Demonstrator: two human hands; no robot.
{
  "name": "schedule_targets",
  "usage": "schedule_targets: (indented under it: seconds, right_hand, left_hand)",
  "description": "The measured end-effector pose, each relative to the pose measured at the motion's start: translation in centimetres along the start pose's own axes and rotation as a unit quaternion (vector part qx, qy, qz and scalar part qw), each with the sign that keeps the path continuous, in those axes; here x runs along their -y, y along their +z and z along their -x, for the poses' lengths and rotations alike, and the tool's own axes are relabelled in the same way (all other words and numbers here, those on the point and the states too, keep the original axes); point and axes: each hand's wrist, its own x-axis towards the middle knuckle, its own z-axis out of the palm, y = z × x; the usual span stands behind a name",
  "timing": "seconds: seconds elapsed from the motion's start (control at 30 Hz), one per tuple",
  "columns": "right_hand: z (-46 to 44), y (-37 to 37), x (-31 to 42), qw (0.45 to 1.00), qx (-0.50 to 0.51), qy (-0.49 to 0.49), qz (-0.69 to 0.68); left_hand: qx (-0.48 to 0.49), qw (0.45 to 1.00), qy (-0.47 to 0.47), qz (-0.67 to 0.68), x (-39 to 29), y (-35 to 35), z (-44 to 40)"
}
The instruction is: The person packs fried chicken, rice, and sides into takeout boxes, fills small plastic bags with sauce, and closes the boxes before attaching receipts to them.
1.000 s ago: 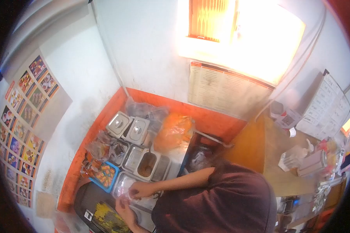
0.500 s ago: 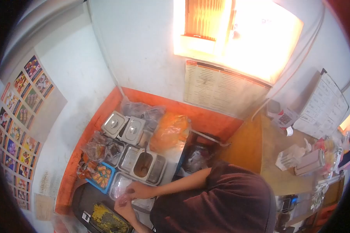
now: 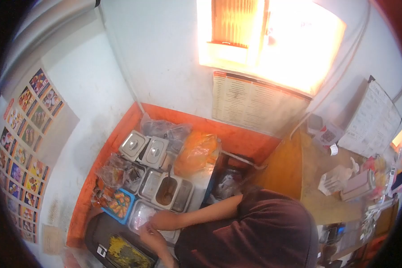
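My right hand (image 3: 165, 220) reaches in from the right, its fingers closed and bent down at the near edge of a clear-lined metal tray (image 3: 140, 215) with something pale pink in it. Just below, my left hand (image 3: 152, 239) has its fingertips up against the right one, also closed. What lies between the fingers is too small to make out. A dark pan (image 3: 96, 232) with yellow-green food (image 3: 123, 252) is beside my left hand. The blue tray (image 3: 122, 206) of orange pieces sits beyond the lined tray.
Metal containers (image 3: 148, 183) stand above the hands, one with brown contents (image 3: 167, 191) and a spoon. Two lidded ones (image 3: 155, 152) and an orange bag (image 3: 196, 154) are behind. A wooden counter (image 3: 319, 205) with boxes is at the right.
The view has shifted slightly. My hands remain together beside the lined tray, with the left hand now a little lower and further right.
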Motion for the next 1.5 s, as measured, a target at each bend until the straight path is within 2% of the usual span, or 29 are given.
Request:
schedule_targets:
  seconds: [0.03, 0.1, 0.23, 0.3, 0.33, 0.4, 0.43, 0.5, 0.53, 0.6, 0.73, 0.8, 0.83, 0.9, 1.0, 1.1, 1.17, 1.23, 1.3, 1.33, 1.47, 1.5]
  right_hand:
    - [-0.2, -0.1, 0.2, 1.000, -0.005, 0.000, -0.001]
    - [-0.5, -0.2, 0.9, 0.998, -0.021, 0.062, 0.010]
    - [-0.2, -1.5, 1.8, 0.996, -0.026, 0.082, -0.012]
    - [0.4, -2.8, 1.5, 0.993, -0.063, 0.026, -0.099]
    - [0.4, -3.0, 1.3, 0.993, -0.064, 0.026, -0.099]
    - [0.5, -3.1, 0.9, 0.997, -0.019, 0.003, -0.076]
    - [0.5, -3.1, 0.9, 0.997, -0.020, 0.004, -0.076]
    - [0.8, -2.8, 1.1, 0.988, -0.098, 0.055, -0.107]
    - [0.8, -2.8, 0.8, 0.988, -0.095, 0.056, -0.107]
    - [0.2, -2.8, -0.2, 0.954, -0.181, -0.035, -0.235]
    - [-0.4, -3.2, -1.3, 0.948, -0.173, -0.051, -0.263]
    - [0.3, -3.7, -1.6, 0.943, -0.144, -0.012, -0.299]
    - [0.5, -3.5, -1.9, 0.944, -0.141, -0.011, -0.299]
    - [0.9, -3.1, -2.9, 0.940, -0.097, 0.085, -0.317]
    - [1.5, -3.2, -4.0, 0.937, -0.049, 0.070, -0.340]
    - [2.5, -5.2, -5.2, 0.935, -0.074, 0.031, -0.347]
    - [3.2, -5.3, -7.5, 0.941, -0.243, 0.128, -0.199]
    - [4.5, -7.0, -9.9, 0.923, -0.316, 0.208, -0.070]
    - [5.4, -6.9, -14.5, 0.920, -0.319, 0.225, -0.028]
    - [5.7, -6.4, -16.5, 0.916, -0.323, 0.238, 0.013]
    - [6.0, -4.8, -18.8, 0.917, -0.353, 0.183, 0.017]
    - [6.0, -5.3, -18.5, 0.933, -0.252, 0.234, -0.103]
  left_hand:
    - [0.001, 1.000, 0.004, -0.002, 0.1, 0.1, -0.3]
    - [-0.089, 0.995, 0.020, -0.040, 0.0, 0.0, -0.6]
    - [-0.068, 0.997, 0.000, -0.022, -1.1, -1.0, -1.3]
    - [-0.015, 0.993, 0.035, 0.111, -2.0, -0.7, -1.0]
    - [-0.015, 0.993, 0.035, 0.112, -2.1, -0.9, -1.1]
    - [0.039, 0.991, -0.081, 0.103, -1.9, -1.4, -1.3]
    - [0.040, 0.991, -0.079, 0.102, -1.0, -1.4, -1.7]
    - [0.017, 0.996, -0.026, 0.084, 0.3, -1.5, -2.2]
    - [0.017, 0.996, -0.029, 0.085, 0.1, -1.4, -2.1]
    - [0.021, 0.985, -0.011, 0.168, -0.5, -1.1, -2.1]
    - [0.027, 0.984, -0.048, 0.168, -0.5, -1.4, -2.4]
    - [0.084, 0.970, 0.038, 0.224, -2.4, -1.9, -2.4]
    - [0.083, 0.970, 0.036, 0.225, -2.9, -2.1, -2.3]
    - [0.169, 0.949, 0.042, 0.264, -3.6, -2.4, -2.0]
    - [0.131, 0.967, 0.051, 0.214, -3.6, -1.1, -0.9]
    - [0.122, 0.981, 0.049, 0.145, -0.5, -0.8, -0.8]
    - [0.089, 0.983, 0.009, 0.162, 0.1, -1.6, -0.9]
    - [0.057, 0.982, -0.029, 0.180, 0.9, -2.3, -0.9]
    - [0.008, 0.992, 0.039, 0.120, 1.9, -2.9, -0.8]
    - [0.018, 0.988, -0.005, 0.155, 0.8, -3.5, -0.8]
    - [0.012, 0.987, 0.008, 0.162, 0.8, -3.7, -0.7]
    - [0.026, 0.985, -0.007, 0.168, 0.6, -3.8, -0.7]
